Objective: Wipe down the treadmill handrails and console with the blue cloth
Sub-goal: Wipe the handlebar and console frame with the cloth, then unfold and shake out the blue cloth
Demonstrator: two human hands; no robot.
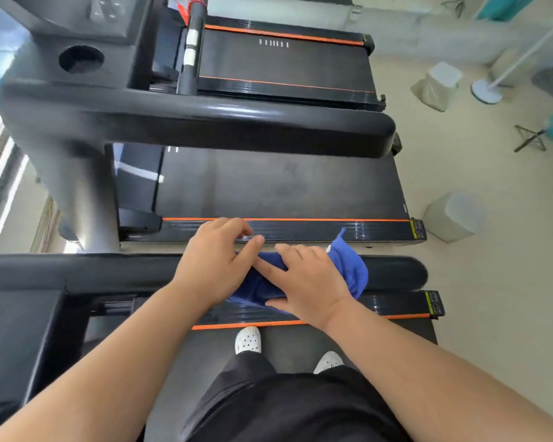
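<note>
Blue cloth (348, 266) is draped over the black handrail (396, 273) mid-frame. The right hand (307, 282) lies flat on it, fingers straight, just pressing. Left hand (214, 263) sits at the cloth's left end with fingers bent - can't tell if it's actually gripping.

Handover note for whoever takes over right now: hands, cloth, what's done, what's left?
Left hand: on the left end of the blue cloth, fingers curled over the far side of the near handrail. Whether it has a grip on the cloth is hidden.
Right hand: flat, pressing the cloth onto the rail.
Cloth: draped over the handrail, near its free end.
Done: this rail is being wiped; how much is covered cannot be told.
Left: the rest of the handrail wiping, then the console.
</note>
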